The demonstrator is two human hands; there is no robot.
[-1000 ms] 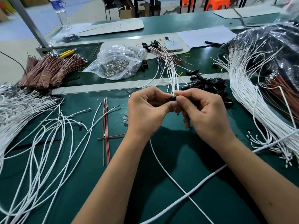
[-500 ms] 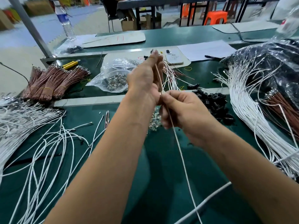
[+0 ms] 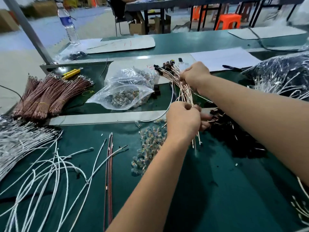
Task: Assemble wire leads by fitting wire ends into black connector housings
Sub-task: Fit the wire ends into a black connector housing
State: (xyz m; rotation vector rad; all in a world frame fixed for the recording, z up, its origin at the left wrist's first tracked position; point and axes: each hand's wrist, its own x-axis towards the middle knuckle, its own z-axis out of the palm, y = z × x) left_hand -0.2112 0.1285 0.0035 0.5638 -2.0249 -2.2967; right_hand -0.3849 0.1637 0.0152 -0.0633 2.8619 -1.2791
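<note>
A bundle of finished leads (image 3: 186, 92), white and brown wires ending in black connector housings (image 3: 164, 67), lies across the metal divider at mid table. My right hand (image 3: 194, 76) grips the bundle near its connector end. My left hand (image 3: 183, 119) grips the wires lower down, with their free ends sticking out below it. A heap of loose black housings (image 3: 234, 138) lies on the green mat just right of my left hand, partly hidden by my right forearm. Loose white wires (image 3: 50, 164) and a few brown wires (image 3: 109, 156) lie to the left.
Tied brown wire bundles (image 3: 45, 96) lie at the far left. A clear bag of metal terminals (image 3: 123, 96) sits behind the divider, a pile of small clear parts (image 3: 148, 148) in front of it. A bagged mass of white wires (image 3: 284, 77) fills the right. A water bottle (image 3: 68, 25) stands far back.
Both hands have moved away from my body, from working on a single lead to the bundle of finished leads, which they now grip; my view has tilted up and forward.
</note>
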